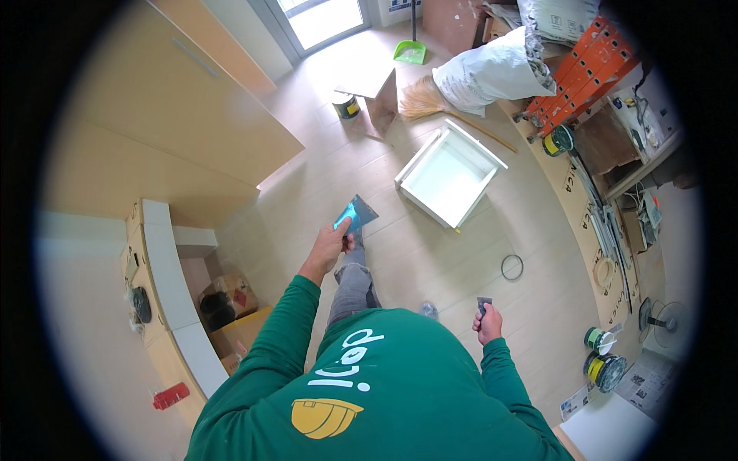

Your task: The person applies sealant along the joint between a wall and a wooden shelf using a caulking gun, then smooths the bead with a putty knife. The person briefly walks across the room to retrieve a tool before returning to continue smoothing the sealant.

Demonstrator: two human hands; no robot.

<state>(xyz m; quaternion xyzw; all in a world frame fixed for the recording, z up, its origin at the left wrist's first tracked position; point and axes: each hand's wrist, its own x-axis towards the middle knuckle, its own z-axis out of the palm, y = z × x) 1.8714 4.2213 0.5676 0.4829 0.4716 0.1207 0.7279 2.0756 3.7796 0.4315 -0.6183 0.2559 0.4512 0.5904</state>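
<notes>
the broad scraper is a flat, flaring tool, shiny blue across its face, with a darker grey strip along the wide outer edge. it sits in the left hand, gripped at its narrower end, the wide edge angled away from the body and toward the right. the small scraper is much narrower, dark, with a squared-off end. it stands up out of the right hand, its lower part covered by the fingers, nearer the body and well apart from the broad one.
</notes>
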